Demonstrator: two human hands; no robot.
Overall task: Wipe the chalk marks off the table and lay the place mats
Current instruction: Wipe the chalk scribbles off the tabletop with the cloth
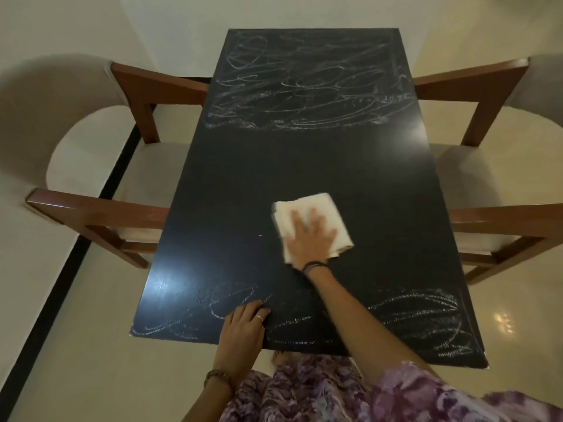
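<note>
A black rectangular table [231, 184] stretches away from me. White chalk scribbles [304, 83] cover its far end, and more chalk marks [420, 318] run along the near edge; the middle band is bare black. A folded white cloth [316, 208] lies on the table's middle right. My right hand [309, 239] presses flat on the cloth, fingers spread. My left hand [243, 327] rests on the near edge of the table, fingers down on the chalked surface, holding nothing. No place mats are in view.
A wooden armchair with a beige seat [91, 166] stands tucked at the table's left, and another armchair [499, 178] at the right. Pale tiled floor [91, 345] with a black strip surrounds the table.
</note>
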